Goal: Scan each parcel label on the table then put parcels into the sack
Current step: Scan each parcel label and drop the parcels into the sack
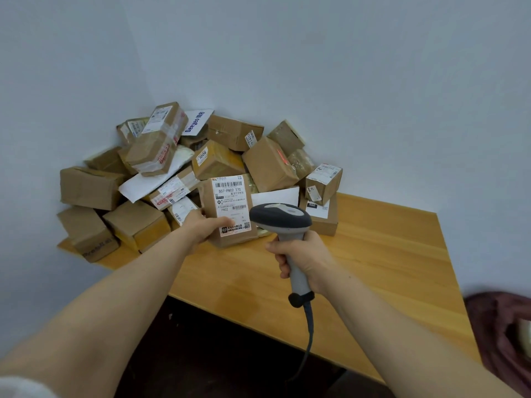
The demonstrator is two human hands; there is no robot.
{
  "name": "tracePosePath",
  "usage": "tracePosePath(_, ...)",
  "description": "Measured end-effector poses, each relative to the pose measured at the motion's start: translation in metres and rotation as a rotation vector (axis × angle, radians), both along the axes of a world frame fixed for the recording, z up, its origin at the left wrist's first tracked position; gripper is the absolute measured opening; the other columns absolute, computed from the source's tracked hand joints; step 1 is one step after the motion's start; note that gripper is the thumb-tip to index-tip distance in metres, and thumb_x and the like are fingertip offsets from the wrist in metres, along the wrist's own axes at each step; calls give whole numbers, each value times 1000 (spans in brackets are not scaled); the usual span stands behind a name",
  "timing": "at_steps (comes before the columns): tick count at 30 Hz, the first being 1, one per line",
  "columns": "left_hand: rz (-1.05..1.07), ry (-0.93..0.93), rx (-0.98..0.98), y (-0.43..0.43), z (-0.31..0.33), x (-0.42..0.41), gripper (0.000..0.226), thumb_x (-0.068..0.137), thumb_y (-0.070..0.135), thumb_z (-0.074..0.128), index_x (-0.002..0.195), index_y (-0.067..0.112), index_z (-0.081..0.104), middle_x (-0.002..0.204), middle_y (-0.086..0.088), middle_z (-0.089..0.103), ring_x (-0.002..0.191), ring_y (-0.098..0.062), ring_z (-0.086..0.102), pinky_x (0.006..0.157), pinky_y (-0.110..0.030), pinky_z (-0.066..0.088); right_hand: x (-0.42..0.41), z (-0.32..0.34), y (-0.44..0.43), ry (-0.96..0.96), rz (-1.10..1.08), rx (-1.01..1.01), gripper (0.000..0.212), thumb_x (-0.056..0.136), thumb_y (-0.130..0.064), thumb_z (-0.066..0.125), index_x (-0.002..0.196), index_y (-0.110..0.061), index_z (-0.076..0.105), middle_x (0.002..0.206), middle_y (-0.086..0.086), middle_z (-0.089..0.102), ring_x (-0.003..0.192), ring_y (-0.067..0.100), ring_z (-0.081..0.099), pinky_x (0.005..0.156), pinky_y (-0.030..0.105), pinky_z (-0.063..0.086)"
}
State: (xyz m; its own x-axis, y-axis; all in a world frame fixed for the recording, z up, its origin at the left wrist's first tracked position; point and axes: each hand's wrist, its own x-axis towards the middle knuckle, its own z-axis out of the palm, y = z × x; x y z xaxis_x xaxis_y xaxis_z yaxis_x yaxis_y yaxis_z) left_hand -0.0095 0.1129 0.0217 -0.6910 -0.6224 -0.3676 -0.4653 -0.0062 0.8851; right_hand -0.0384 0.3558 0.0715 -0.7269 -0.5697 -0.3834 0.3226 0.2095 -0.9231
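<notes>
Brown parcel [228, 209] stands gripped in my left hand [201, 227], my right hand [304, 259] at its four o'clock clasping the scanner [281, 218].

Both bare arms reach forward; the left hand [201, 228] grips a parcel [230, 209], the right hand [305, 260] a scanner [280, 217].
</notes>
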Motion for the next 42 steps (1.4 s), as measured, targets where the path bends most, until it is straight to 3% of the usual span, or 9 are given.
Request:
tracePosePath(4,-85,-10,59,13,-3,-14,55,68,20,84,117,15,58,111,-1,68,104,-21,62,90,-37,52,-6,-11,11,-61,-143,-77,14,82,-3,72,75,-4,60,54,6,53,43,16,45,44,25,44)
tracePosePath(7,-224,-38,126,42,-6,-31,41,75,22,79,111,14,62,99,0,70,87,-17,61,78,-35,51,-17,-27,35,-129,-353,-122,15,80,1,73,86,-2,59,59,8,56,46,17,48,47,27,46)
tracePosePath(11,-416,-68,204,105,-11,-60,45,72,29,79,112,16,64,107,-3,70,102,-21,62,90,-44,52,-28,-49,95,-207,-583,-170,23,81,-1,72,100,-3,60,78,13,67,62,21,63,55,30,53)
tracePosePath(18,-772,-136,273,276,-18,-106,41,81,37,70,116,18,62,110,-4,69,101,-21,64,76,-36,54,-34,-71,235,-294,-858,-291,30,78,-9,78,105,-7,64,92,12,71,81,25,67,71,43,57)
tracePosePath(23,-967,-209,318,420,-29,-132,56,68,39,78,118,21,61,112,-2,68,102,-18,63,84,-31,53,-42,-83,367,-292,-1014,-279,23,74,-1,79,91,-7,64,86,12,69,74,25,66,70,41,56)
tracePosePath(32,-1112,-363,347,615,-60,-168,81,41,43,82,117,24,61,110,-1,68,97,-19,64,78,-30,52,-56,-118,548,-378,-1238,-283,23,76,1,76,91,-7,61,88,15,68,79,28,66,66,37,56)
tracePosePath(38,-1198,-424,255,709,-82,-231,55,73,40,78,123,26,59,109,1,70,101,-18,65,91,-33,50,-98,-141,624,-449,-1383,-330,24,79,2,73,99,-3,61,88,17,68,77,30,66,56,33,58)
tracePosePath(41,-1220,-381,199,764,-98,-271,43,82,25,73,121,21,57,98,7,68,88,-10,63,75,-21,51,-128,-158,667,-489,-1453,-312,25,78,0,75,101,-2,65,91,19,71,78,32,69,68,41,59)
tracePosePath(42,-1231,-341,141,784,-104,-287,49,79,21,76,123,21,54,99,8,66,86,-8,62,69,-18,50,-140,-164,683,-498,-1474,-300,23,78,0,75,100,-1,65,88,18,70,74,30,68,64,39,59)
